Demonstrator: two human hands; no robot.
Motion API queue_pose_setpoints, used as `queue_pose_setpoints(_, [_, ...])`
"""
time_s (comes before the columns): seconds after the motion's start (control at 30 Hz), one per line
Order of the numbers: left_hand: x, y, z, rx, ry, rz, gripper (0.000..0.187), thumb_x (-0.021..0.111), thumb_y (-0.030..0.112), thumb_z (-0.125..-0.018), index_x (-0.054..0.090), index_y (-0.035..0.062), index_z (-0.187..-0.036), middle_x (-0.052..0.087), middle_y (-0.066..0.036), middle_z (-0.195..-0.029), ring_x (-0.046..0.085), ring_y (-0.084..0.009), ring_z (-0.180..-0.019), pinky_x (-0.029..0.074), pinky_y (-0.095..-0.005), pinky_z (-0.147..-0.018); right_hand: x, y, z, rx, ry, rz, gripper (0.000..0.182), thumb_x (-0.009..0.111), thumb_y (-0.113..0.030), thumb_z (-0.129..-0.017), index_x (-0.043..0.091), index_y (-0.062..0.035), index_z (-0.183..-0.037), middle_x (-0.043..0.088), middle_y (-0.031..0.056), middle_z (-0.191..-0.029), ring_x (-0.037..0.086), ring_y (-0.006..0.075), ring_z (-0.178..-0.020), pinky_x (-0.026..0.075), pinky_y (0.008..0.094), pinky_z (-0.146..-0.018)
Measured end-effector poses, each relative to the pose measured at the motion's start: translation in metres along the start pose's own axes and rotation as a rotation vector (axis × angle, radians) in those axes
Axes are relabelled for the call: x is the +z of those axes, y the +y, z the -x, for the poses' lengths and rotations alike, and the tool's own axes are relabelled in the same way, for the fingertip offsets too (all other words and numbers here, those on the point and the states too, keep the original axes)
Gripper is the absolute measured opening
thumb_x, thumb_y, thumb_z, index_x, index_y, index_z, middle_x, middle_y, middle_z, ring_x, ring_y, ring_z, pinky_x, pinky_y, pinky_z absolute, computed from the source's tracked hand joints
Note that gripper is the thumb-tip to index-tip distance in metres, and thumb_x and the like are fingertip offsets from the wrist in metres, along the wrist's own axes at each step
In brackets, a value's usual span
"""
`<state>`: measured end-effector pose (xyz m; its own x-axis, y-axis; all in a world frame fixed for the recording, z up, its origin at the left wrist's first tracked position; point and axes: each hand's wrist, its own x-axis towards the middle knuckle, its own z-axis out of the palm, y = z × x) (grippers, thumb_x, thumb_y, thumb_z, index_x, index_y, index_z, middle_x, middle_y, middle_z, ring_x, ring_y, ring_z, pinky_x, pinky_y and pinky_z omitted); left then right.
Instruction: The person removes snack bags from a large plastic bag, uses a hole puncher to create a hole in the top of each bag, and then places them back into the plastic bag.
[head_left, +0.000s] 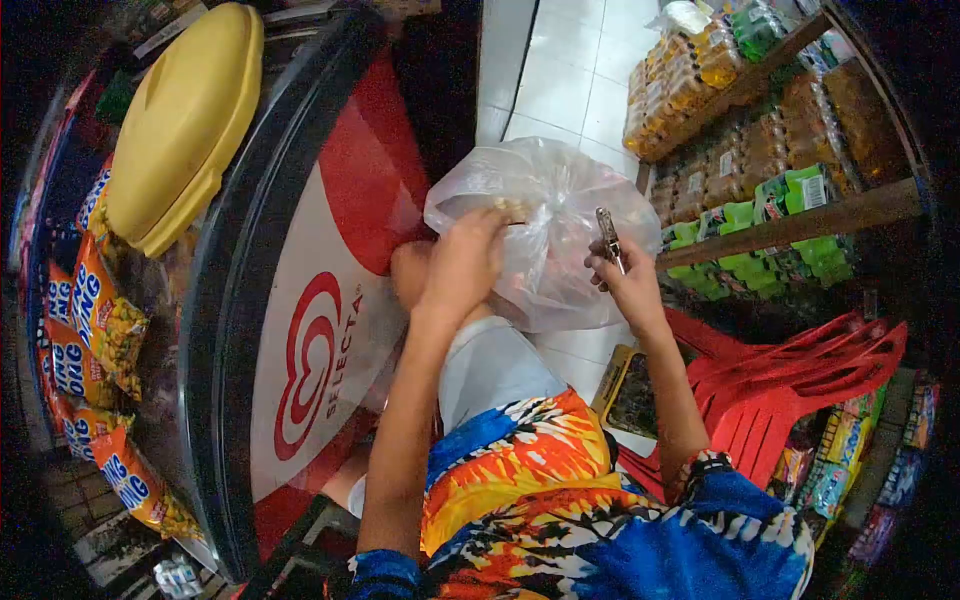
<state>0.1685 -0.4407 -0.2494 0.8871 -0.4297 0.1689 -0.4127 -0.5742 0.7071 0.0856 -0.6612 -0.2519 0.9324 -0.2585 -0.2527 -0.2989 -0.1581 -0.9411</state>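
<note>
A large, clear plastic bag (585,295), puffed up and gathered at its top, stands on the floor in front of my knees. My left hand (470,255) is over its left side, fingers bent and bunched together. Something small and pale shows at those fingertips, and I cannot tell what it is. In my right hand (630,285), above the right side of the bag, is a small silver metal tool (608,238) that looks like a nail clipper. It points upward, held between thumb and fingers.
On the left stands a red and white freezer (345,330), with a yellow lidded container (185,130) and snack packs (105,310) on top. Shelves (800,225) of packed bottles are at the right. A red plastic chair (770,400) stands beside my right arm. White floor tiles (560,70) extend ahead.
</note>
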Motion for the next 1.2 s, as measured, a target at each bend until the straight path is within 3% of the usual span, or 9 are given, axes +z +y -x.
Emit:
queue_pose_setpoints(0.1, [0.022, 0.012, -0.007, 0.141, 0.097, 0.098, 0.027, 0.057, 0.007, -0.079, 0.061, -0.0013, -0.104, 0.060, -0.021, -0.105, 0.056, -0.0371, -0.099, 0.044, -0.0400, -0.089, 0.010, -0.003, -0.004, -0.030, 0.032, 0.005, 0.021, 0.056, -0.008, -0.081, 0.057, -0.0008, -0.100, 0.063, 0.0048, -0.083, 0.056, 0.0105, -0.064, 0.045, 0.0245, -0.056])
queue_pose_setpoints(0.4, [0.069, 0.003, -0.033, -0.045, -0.107, -0.172, 0.062, 0.064, 0.011, -0.074, 0.039, 0.0047, -0.131, 0.056, -0.020, -0.114, 0.055, -0.0399, -0.102, 0.045, -0.0436, -0.087, 0.024, 0.005, -0.021, -0.147, 0.116, 0.023, 0.023, 0.051, -0.002, -0.080, 0.055, -0.0026, -0.103, 0.063, 0.0054, -0.086, 0.058, 0.0134, -0.068, 0.045, 0.0267, -0.059])
queue_pose_setpoints(0.6, [0.067, -0.018, -0.031, -0.186, -0.193, 0.732, 0.057, 0.065, 0.005, -0.073, 0.041, 0.0031, -0.125, 0.062, -0.019, -0.106, 0.061, -0.0253, -0.095, 0.046, -0.0404, -0.086, 0.026, -0.001, -0.030, -0.283, 0.196, 0.182, 0.025, 0.053, 0.000, -0.078, 0.056, -0.0018, -0.103, 0.065, 0.0085, -0.089, 0.059, 0.0163, -0.073, 0.045, 0.0285, -0.069])
queue_pose_setpoints(0.67, [0.064, -0.016, -0.031, -0.372, -0.256, 1.069, 0.050, 0.063, 0.003, -0.075, 0.043, 0.0006, -0.121, 0.065, -0.017, -0.096, 0.064, -0.0224, -0.086, 0.048, -0.0369, -0.084, 0.025, -0.006, -0.034, -0.277, 0.198, 0.268, 0.025, 0.055, 0.000, -0.077, 0.056, -0.0017, -0.102, 0.066, 0.0094, -0.090, 0.060, 0.0168, -0.075, 0.045, 0.0288, -0.070])
queue_pose_setpoints(0.9, [0.067, -0.019, -0.029, -0.571, -0.267, 1.353, 0.039, 0.056, 0.003, -0.082, 0.044, -0.0008, -0.119, 0.066, -0.016, -0.088, 0.065, -0.0216, -0.081, 0.048, -0.0319, -0.079, 0.029, 0.001, -0.055, -0.304, 0.143, 0.229, 0.031, 0.059, 0.000, -0.075, 0.055, -0.0018, -0.105, 0.065, 0.0099, -0.090, 0.061, 0.0190, -0.081, 0.046, 0.0310, -0.075])
queue_pose_setpoints(1.0, [0.073, -0.021, -0.030, -0.602, -0.224, 1.325, 0.034, 0.056, 0.004, -0.083, 0.047, 0.0001, -0.116, 0.065, -0.018, -0.093, 0.065, -0.0216, -0.081, 0.049, -0.0332, -0.078, 0.034, 0.009, -0.062, -0.294, 0.130, 0.191, 0.031, 0.062, 0.000, -0.074, 0.055, -0.0018, -0.104, 0.065, 0.0099, -0.090, 0.061, 0.0191, -0.083, 0.047, 0.0309, -0.076])
queue_pose_setpoints(1.1, [0.077, -0.027, -0.027, -0.306, -0.150, 0.832, 0.028, 0.056, 0.005, -0.083, 0.051, 0.0009, -0.110, 0.064, -0.018, -0.094, 0.065, -0.0249, -0.081, 0.051, -0.0355, -0.074, 0.042, 0.021, -0.068, -0.288, 0.115, 0.108, 0.030, 0.064, -0.001, -0.073, 0.056, -0.0017, -0.101, 0.064, 0.0098, -0.089, 0.061, 0.0189, -0.083, 0.046, 0.0304, -0.075])
queue_pose_setpoints(1.17, [0.062, -0.010, -0.021, 0.073, 0.094, -0.060, 0.024, 0.057, 0.004, -0.079, 0.055, 0.0005, -0.103, 0.062, -0.016, -0.092, 0.063, -0.0299, -0.081, 0.051, -0.0376, -0.072, 0.047, 0.026, -0.072, -0.292, 0.114, 0.079, 0.029, 0.064, -0.001, -0.072, 0.057, -0.0017, -0.100, 0.064, 0.0097, -0.088, 0.061, 0.0187, -0.083, 0.046, 0.0301, -0.075])
queue_pose_setpoints(1.2, [0.061, -0.006, -0.022, 0.071, 0.095, -0.063, 0.024, 0.057, 0.004, -0.079, 0.055, 0.0005, -0.103, 0.062, -0.016, -0.092, 0.063, -0.0299, -0.081, 0.051, -0.0376, -0.072, 0.049, 0.027, -0.073, -0.297, 0.118, 0.089, 0.028, 0.065, -0.001, -0.072, 0.057, -0.0019, -0.099, 0.064, 0.0092, -0.087, 0.060, 0.0181, -0.081, 0.046, 0.0300, -0.074])
